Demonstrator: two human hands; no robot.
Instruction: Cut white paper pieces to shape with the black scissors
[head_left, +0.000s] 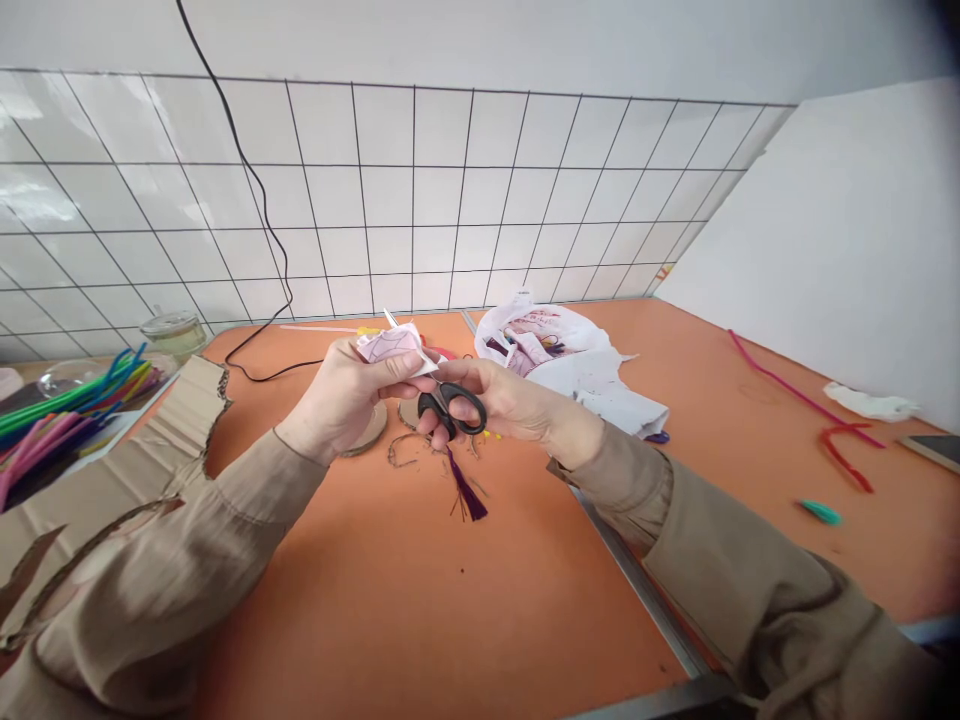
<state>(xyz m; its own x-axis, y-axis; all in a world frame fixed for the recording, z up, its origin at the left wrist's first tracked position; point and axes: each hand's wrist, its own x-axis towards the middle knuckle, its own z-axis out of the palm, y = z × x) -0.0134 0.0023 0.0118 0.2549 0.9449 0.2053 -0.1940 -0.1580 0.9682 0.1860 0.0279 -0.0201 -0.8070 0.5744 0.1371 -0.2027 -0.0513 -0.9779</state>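
Note:
Between thumb and fingers, my left hand (349, 400) pinches a small piece of pale pink and white fabric (394, 343) with thin lines on it. My right hand (502, 400) has its fingers in the black loops of a pair of scissors (474, 410). The scissor blades run up behind the fabric, and a silvery tip shows above its top edge. Whether the blades are cutting is hidden. Just below the hands, a dark purple tassel (466, 490) lies on the orange table (420, 600).
Behind my right hand lies a white plastic bag (585, 385) with scraps in it. Torn cardboard (172, 420) and colourful pipe cleaners (67, 420) are at left, near a glass jar (176, 335). A black cable (262, 200) hangs down the tiled wall. Red pipe cleaners (844, 455) lie at right.

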